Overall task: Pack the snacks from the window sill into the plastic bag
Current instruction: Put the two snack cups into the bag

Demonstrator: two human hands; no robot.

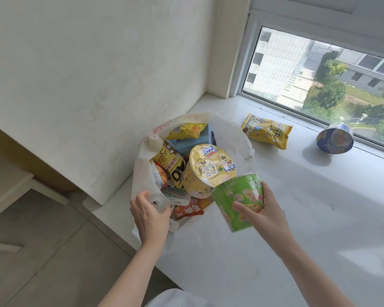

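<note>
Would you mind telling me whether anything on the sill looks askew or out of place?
Only the blue noodle bowl by the window: it lies tipped on its side rather than upright. Nothing looks spilled or damaged.

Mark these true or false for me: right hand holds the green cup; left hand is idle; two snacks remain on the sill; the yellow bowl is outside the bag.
1. The right hand holds the green noodle cup. True.
2. The left hand is idle. False: it grips the plastic bag at its rim.
3. Two snacks remain on the sill. True: a yellow packet and a blue bowl.
4. The yellow noodle bowl is outside the bag. False: it sits inside.
</note>
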